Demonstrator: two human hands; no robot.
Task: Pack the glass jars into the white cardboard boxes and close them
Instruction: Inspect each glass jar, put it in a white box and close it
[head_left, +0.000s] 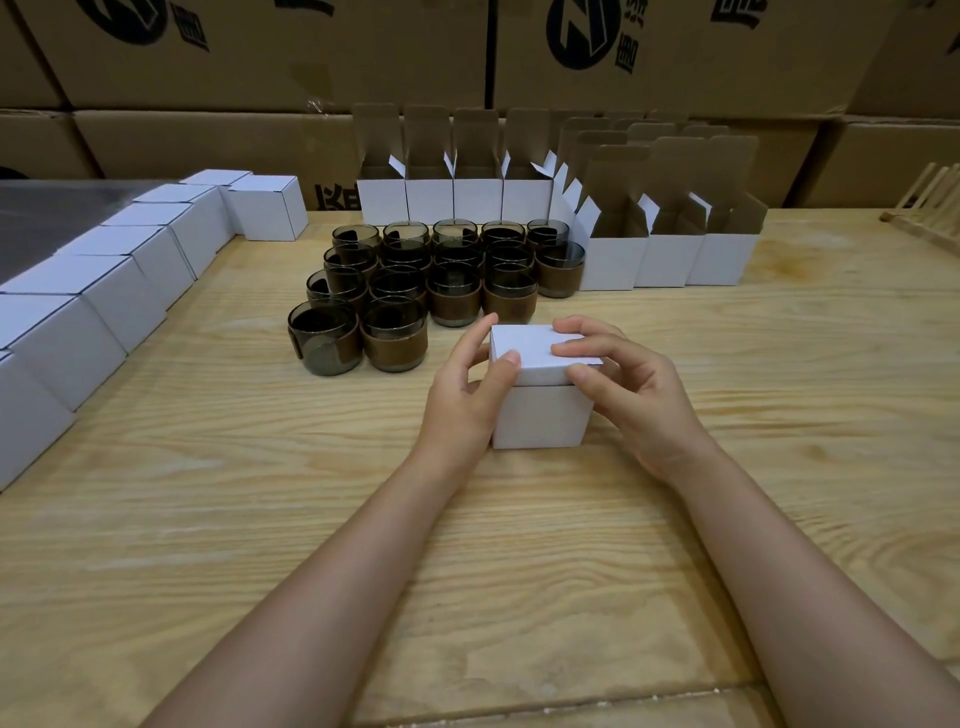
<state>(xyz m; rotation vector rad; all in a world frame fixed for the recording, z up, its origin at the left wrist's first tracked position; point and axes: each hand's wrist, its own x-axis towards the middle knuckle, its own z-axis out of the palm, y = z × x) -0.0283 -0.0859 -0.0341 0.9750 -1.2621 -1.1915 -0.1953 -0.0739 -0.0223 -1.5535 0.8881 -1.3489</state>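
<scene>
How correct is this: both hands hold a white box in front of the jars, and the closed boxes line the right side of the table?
One mistake: the head view shows the closed boxes along the left side of the table, not the right. The rest holds.

Brown cartons (260, 62) behind wooden table (208, 519).

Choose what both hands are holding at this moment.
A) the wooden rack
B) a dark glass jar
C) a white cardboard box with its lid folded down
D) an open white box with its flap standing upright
C: the left hand and the right hand both grip the white cardboard box, whose lid lies folded down over its top, while the glass jars stand on the table behind it.
</scene>
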